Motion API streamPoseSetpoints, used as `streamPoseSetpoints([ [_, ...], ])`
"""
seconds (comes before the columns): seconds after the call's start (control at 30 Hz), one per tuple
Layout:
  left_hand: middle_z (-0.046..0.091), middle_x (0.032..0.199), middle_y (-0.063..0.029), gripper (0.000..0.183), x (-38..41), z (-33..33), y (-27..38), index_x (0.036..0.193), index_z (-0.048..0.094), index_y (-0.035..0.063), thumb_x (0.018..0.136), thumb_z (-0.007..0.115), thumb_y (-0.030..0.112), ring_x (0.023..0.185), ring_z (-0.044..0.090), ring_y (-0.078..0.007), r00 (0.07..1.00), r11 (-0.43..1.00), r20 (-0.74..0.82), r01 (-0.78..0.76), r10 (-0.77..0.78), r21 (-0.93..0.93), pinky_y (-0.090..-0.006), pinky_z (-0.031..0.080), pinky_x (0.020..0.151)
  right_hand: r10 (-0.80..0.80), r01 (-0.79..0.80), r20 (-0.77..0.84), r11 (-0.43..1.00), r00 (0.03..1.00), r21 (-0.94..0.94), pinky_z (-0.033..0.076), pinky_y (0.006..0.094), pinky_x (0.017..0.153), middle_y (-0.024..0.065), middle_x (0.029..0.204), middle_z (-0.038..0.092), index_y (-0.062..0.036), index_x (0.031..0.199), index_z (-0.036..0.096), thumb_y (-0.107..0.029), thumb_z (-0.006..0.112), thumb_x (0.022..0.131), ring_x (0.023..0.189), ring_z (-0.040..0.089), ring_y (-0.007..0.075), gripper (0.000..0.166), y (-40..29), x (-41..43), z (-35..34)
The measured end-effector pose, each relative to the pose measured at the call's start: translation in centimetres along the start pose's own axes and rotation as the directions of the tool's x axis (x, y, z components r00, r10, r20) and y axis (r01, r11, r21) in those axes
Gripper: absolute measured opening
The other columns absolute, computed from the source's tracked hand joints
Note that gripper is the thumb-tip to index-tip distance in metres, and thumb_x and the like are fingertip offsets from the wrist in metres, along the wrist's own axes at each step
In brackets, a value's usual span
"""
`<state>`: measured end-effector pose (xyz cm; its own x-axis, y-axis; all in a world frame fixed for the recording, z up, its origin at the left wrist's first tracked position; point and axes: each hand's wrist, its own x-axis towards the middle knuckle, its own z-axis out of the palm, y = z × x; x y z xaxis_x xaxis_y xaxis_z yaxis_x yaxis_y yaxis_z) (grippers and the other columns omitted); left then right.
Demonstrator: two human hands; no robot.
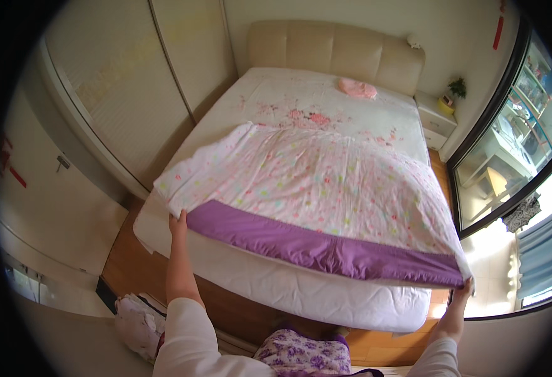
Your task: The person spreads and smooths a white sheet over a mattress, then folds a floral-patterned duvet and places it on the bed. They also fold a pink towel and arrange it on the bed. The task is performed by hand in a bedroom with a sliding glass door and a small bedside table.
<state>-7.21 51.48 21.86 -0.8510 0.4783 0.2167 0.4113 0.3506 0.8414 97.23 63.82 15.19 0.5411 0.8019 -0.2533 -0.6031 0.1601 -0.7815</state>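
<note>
My left hand grips one corner of a thin quilt, white with small coloured spots. Its opposite near corner is pinched in my right hand. Between my hands the near edge, with a wide purple band, is stretched out above the foot of the bed. The rest of the quilt lies over the middle of the mattress, somewhat rumpled. Beneath it is a white fitted sheet with red and pink flowers. A pink cloth item lies near the headboard.
A beige padded headboard stands against the wall. A sliding wardrobe flanks the bed on the left. Right of the bed are a white nightstand and a dark-framed glass door. Folded fabric lies near my left side.
</note>
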Motion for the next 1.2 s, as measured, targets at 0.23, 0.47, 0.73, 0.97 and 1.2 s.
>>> streamPoseSetpoints([
  [0.23,0.058,0.103,-0.0176,0.052,-7.6,7.3,-13.7,0.107,0.052,-0.0088,0.077,0.059,0.032,0.091,0.057,-0.0293,0.846,0.846,-0.013,0.533,-0.533,-0.01,-0.0376,0.045,0.075,0.166,-0.222,-0.305,0.962,0.938,-0.158,0.043,0.0428,0.09,0.0121,0.121,0.048,-0.0085,0.125,0.04,-0.036,0.051,0.084,0.11,0.048,0.0266,0.05,7.1,-0.7,-12.3],
  [0.47,0.061,0.096,-0.011,0.032,-13.0,15.6,1.2,0.104,0.055,-0.0061,0.085,0.054,0.02,0.082,0.057,-0.0178,0.987,0.953,0.126,0.136,-0.104,-0.271,-0.031,0.046,0.071,-0.016,-0.527,-0.756,0.709,0.654,-0.47,0.045,0.0407,0.088,0.014,0.121,0.048,-0.0046,0.124,0.041,-0.044,0.067,0.069,0.111,0.049,0.0262,0.072,8.5,-6.1,-14.6],
  [0.73,0.056,0.105,-0.0219,0.029,-35.3,33.8,33.0,0.1,0.056,-0.0032,0.074,0.06,0.01,0.093,0.054,-0.0388,0.583,0.783,0.523,-0.444,0.622,-0.436,-0.0389,0.044,0.079,-0.342,-0.702,-0.759,0.299,0.554,-0.647,0.044,0.0372,0.087,0.0188,0.119,0.047,0.0028,0.117,0.043,-0.022,0.07,0.059,0.103,0.053,0.0301,0.068,15.0,-8.2,-8.2],
  [0.97,0.038,0.131,-0.0185,0.059,-61.8,39.5,31.6,0.122,0.042,-0.0019,0.067,0.061,0.008,0.115,0.042,-0.0369,-0.068,0.514,0.587,-0.408,0.807,-0.754,-0.037,0.036,0.098,-0.298,-0.326,-0.616,0.639,0.729,-0.696,0.042,0.0404,0.086,0.0165,0.093,0.049,0.0006,0.094,0.038,-0.004,0.059,0.068,0.09,0.053,0.0294,0.034,15.4,-12.5,-6.3],
  [1.2,0.028,0.136,-0.02,0.063,-62.5,36.7,17.8,0.123,0.04,0.0037,0.07,0.067,0.023,0.126,0.025,-0.0354,0.023,0.818,0.963,-0.533,0.27,-0.217,-0.0477,0.025,0.1,0.529,-0.423,-0.411,0.846,0.742,0.325,0.031,0.0422,0.099,0.0057,0.129,0.044,-0.0093,0.131,0.034,-0.054,0.046,0.084,0.116,0.042,0.0284,0.066,13.9,-10.6,-11.0],
])
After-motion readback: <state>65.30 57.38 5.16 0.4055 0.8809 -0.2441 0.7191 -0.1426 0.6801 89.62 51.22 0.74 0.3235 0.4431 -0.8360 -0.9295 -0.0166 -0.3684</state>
